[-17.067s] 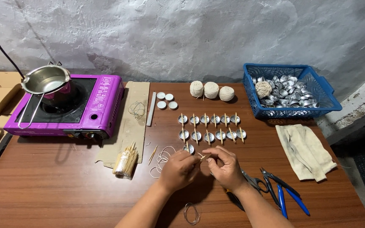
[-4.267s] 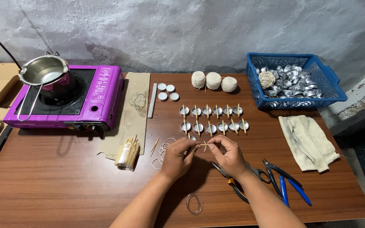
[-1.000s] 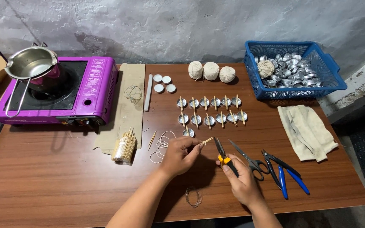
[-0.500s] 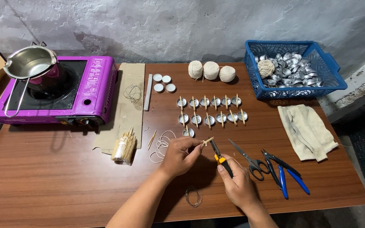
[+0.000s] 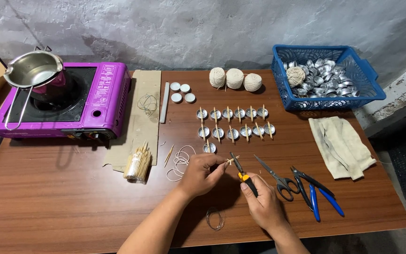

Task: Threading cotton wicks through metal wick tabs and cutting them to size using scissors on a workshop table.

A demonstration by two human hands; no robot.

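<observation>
Pinching a small wooden stick (image 5: 231,161) between thumb and fingertips, my left hand (image 5: 202,174) is holding it just above the worktop (image 5: 62,197), near the middle of the front half. My right hand (image 5: 264,203) is gripping the yellow-and-black handles of a small pair of cutters (image 5: 241,173), its fingers wrapped round them, and the cutter tip is meeting the stick from about 5 o'clock; I cannot tell whether the blades are closing on it.

At 12 o'clock from the stick, two rows of small metal cups (image 5: 233,124) are lying, each with a stick across its rim, and one more cup (image 5: 209,148) is sitting alone just below them. At 9 o'clock a loose coil of pale string (image 5: 179,160) is resting, and beyond it a bundle of wooden sticks (image 5: 138,165). At 3 o'clock scissors (image 5: 275,175) and blue-handled pliers (image 5: 316,198) are lying side by side. A wire ring (image 5: 214,219) is lying at 6 o'clock, between my forearms.

Farther out, three balls of twine (image 5: 235,79) are sitting at 12 o'clock, a blue basket (image 5: 370,89) of metal cups at 1 o'clock, a folded cloth (image 5: 341,148) at 3 o'clock, and a purple stove (image 5: 111,101) bearing a steel pan (image 5: 31,70) at 10 o'clock.
</observation>
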